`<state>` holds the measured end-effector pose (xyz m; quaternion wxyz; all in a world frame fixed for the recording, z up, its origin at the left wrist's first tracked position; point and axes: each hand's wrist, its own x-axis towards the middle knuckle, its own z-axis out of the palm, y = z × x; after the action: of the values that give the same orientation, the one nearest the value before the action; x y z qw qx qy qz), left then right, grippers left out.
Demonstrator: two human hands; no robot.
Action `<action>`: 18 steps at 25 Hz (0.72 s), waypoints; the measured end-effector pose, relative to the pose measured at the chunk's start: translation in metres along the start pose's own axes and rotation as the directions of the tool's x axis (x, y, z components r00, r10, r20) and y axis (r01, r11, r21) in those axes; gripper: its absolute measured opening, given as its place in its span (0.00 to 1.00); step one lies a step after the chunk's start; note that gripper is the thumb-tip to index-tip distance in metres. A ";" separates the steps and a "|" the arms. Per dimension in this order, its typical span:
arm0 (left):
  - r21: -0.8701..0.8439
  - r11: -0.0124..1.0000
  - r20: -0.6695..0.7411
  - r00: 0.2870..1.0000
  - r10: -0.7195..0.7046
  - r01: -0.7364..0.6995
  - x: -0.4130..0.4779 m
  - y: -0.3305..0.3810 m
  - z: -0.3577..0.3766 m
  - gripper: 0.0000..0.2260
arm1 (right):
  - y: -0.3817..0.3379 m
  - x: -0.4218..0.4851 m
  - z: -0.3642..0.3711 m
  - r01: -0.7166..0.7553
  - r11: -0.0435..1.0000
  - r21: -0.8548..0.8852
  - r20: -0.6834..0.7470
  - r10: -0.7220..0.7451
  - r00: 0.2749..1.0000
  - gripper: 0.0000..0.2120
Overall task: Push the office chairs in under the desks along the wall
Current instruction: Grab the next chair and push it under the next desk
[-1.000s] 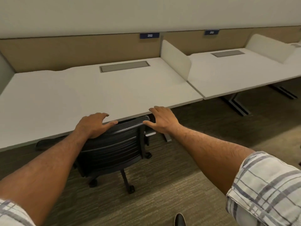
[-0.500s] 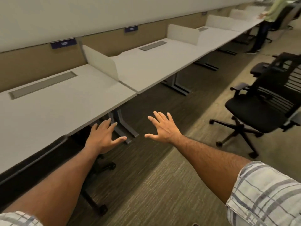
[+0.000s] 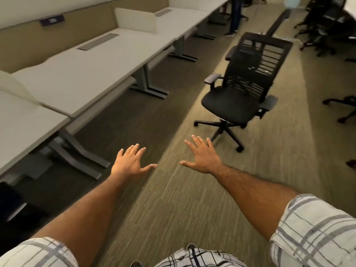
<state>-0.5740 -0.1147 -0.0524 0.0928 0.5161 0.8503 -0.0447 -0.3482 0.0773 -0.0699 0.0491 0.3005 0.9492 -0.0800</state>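
A black mesh-backed office chair (image 3: 237,97) stands out on the carpet in the aisle, seat facing the row of white desks (image 3: 81,74) along the wall on the left. My left hand (image 3: 130,163) and my right hand (image 3: 202,156) are stretched forward, palms down, fingers spread and holding nothing. Both hover above the floor, well short of the chair, whose wheeled base lies just beyond my right fingertips. A dark edge of another chair (image 3: 11,207) shows under the nearest desk at the lower left.
White dividers (image 3: 134,20) separate the desks, which stand on grey metal legs (image 3: 148,83). More black chairs (image 3: 327,24) crowd the far right. A person's legs (image 3: 235,16) stand at the far end of the desk row. Carpeted aisle runs ahead.
My hands have come off the first chair's back, left under its desk. My view has swung right along the row, and the loose black chair now sits closer and nearer the centre.
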 end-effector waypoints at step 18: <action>0.147 0.764 0.182 0.776 0.604 -0.629 0.308 0.326 0.008 0.53 | 0.324 -0.046 0.012 -0.605 0.791 0.095 0.114 0.595 0.796 0.47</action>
<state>-0.4229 0.3031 -0.1171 0.1027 0.7697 0.6168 -0.1283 -0.1230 0.3110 -0.1151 0.0898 0.5853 0.7950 -0.1320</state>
